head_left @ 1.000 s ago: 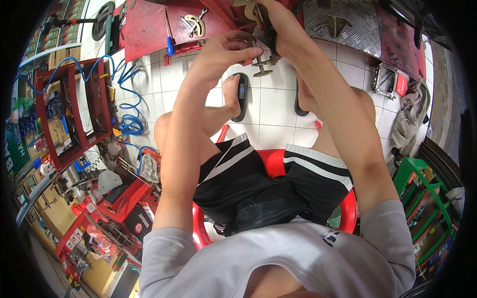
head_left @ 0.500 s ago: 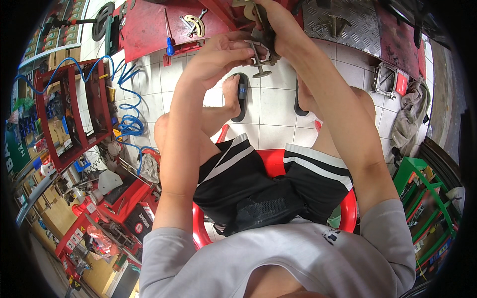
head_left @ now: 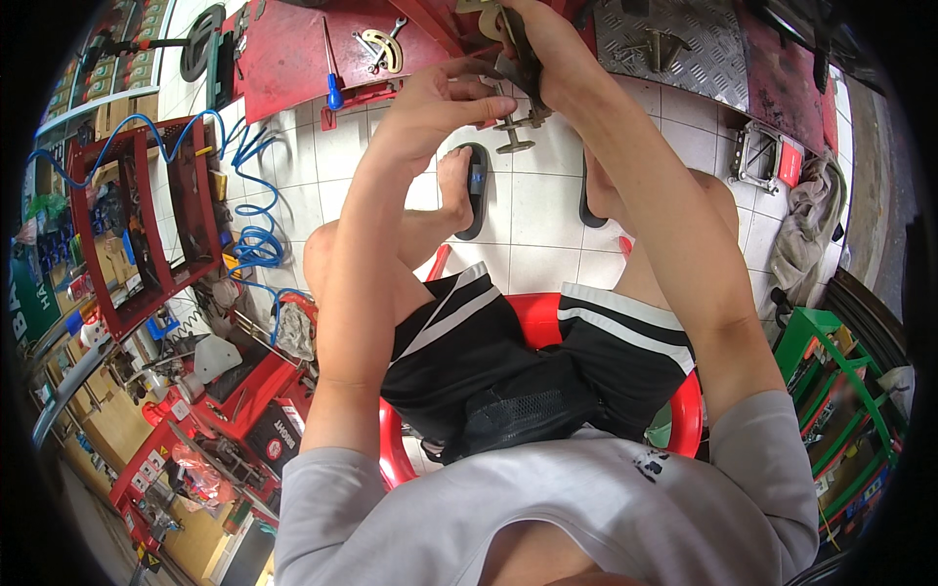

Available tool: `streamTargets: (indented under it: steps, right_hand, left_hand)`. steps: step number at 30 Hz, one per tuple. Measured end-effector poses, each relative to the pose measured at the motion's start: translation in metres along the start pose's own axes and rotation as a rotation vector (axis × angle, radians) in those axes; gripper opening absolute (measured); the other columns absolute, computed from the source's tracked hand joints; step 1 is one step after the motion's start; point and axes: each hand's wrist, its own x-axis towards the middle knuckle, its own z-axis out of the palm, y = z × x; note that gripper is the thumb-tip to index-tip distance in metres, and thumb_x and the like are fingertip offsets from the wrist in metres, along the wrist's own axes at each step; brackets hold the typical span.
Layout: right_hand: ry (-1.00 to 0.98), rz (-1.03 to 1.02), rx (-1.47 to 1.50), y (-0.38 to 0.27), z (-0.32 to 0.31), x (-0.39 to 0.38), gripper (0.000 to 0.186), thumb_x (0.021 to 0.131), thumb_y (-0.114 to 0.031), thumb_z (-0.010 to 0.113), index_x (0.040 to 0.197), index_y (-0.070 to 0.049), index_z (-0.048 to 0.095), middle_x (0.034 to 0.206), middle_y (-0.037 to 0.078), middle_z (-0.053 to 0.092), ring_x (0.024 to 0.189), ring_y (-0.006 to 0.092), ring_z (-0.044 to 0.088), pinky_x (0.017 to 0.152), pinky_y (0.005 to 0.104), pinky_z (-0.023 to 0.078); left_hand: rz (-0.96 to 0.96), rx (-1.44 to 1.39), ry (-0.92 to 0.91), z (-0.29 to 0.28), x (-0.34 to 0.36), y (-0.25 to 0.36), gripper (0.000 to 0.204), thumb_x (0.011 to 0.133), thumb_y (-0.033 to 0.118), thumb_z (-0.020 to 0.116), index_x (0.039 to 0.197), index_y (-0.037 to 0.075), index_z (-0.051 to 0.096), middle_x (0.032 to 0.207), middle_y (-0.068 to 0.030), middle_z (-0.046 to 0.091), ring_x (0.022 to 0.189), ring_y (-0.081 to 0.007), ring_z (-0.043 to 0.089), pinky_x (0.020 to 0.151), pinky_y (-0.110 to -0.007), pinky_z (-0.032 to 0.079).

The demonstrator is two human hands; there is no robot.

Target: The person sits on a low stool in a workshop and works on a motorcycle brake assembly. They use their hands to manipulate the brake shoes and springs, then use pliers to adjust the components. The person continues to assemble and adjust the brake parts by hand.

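White square tiles cover the floor [head_left: 547, 195], brightly lit, beneath a red plastic chair [head_left: 537, 317]. A low red tabletop [head_left: 283, 59] runs along the far side, with a patterned metal plate [head_left: 718, 73] farther right. A red metal rack [head_left: 96, 234] stands left, a green rack [head_left: 813, 332] right.

- right hand [head_left: 535, 24]: cut by the top edge, most fingers out of sight
- metal part [head_left: 529, 76]: partly hidden by the right hand
- left hand [head_left: 440, 103]: fingertip contact too small to tell
- right sandal [head_left: 589, 200]: mostly covered by the leg
- red chair [head_left: 688, 420]: largely hidden beneath the person
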Motion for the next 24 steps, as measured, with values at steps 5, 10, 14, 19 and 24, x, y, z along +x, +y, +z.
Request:
streamTargets:
  steps: [5, 10, 14, 19, 24]
  right_hand:
    - [-0.037, 0.018, 0.037, -0.001, -0.002, 0.0, 0.029, 0.095, -0.034, 0.047, 0.091, -0.014, 0.067, 0.07, -0.002, 0.053, 0.057, 0.0128, 0.044, 0.052, 0.0291, 0.038]
    - [-0.033, 0.027, 0.008, 0.0, 0.0, 0.0, 0.031, 0.095, -0.034, 0.046, 0.097, -0.013, 0.068, 0.074, 0.0, 0.056, 0.059, 0.0138, 0.047, 0.051, 0.0299, 0.041]
    - [-0.037, 0.024, 0.072, -0.003, 0.001, -0.002, 0.032, 0.095, -0.034, 0.046, 0.099, -0.012, 0.068, 0.076, 0.001, 0.057, 0.059, 0.0149, 0.048, 0.049, 0.0314, 0.042]
    - [0.027, 0.054, 0.041, -0.006, 0.007, -0.007, 0.03, 0.095, -0.034, 0.046, 0.092, -0.012, 0.066, 0.071, 0.001, 0.054, 0.054, 0.015, 0.045, 0.048, 0.0303, 0.041]
    - [-0.045, -0.011, 0.027, 0.002, -0.008, 0.01, 0.028, 0.095, -0.034, 0.048, 0.084, -0.013, 0.064, 0.067, 0.0, 0.051, 0.054, 0.0138, 0.045, 0.049, 0.03, 0.039]
  left_hand:
    - [0.024, -0.112, -0.036, 0.001, -0.003, 0.004, 0.067, 0.081, 0.011, 0.074, 0.138, -0.005, 0.043, 0.097, -0.0075, 0.07, 0.09, -0.0125, 0.062, 0.078, -0.026, 0.049]
    - [0.031, 0.032, 0.01, 0.0, -0.002, -0.001, 0.068, 0.082, 0.011, 0.073, 0.14, -0.003, 0.04, 0.098, -0.0088, 0.07, 0.09, -0.0131, 0.062, 0.08, -0.026, 0.049]
    - [0.044, -0.134, -0.011, 0.005, -0.002, 0.004, 0.065, 0.082, 0.01, 0.073, 0.138, -0.003, 0.043, 0.095, -0.0083, 0.07, 0.087, -0.0125, 0.062, 0.08, -0.026, 0.048]
    - [0.065, 0.058, 0.052, 0.001, -0.002, 0.0, 0.059, 0.082, 0.009, 0.073, 0.134, -0.002, 0.048, 0.1, -0.0099, 0.069, 0.091, -0.0132, 0.063, 0.082, -0.026, 0.048]
    - [0.078, -0.148, 0.018, 0.004, -0.003, 0.007, 0.061, 0.079, 0.009, 0.076, 0.133, -0.002, 0.049, 0.101, -0.0115, 0.069, 0.092, -0.0134, 0.064, 0.083, -0.026, 0.048]
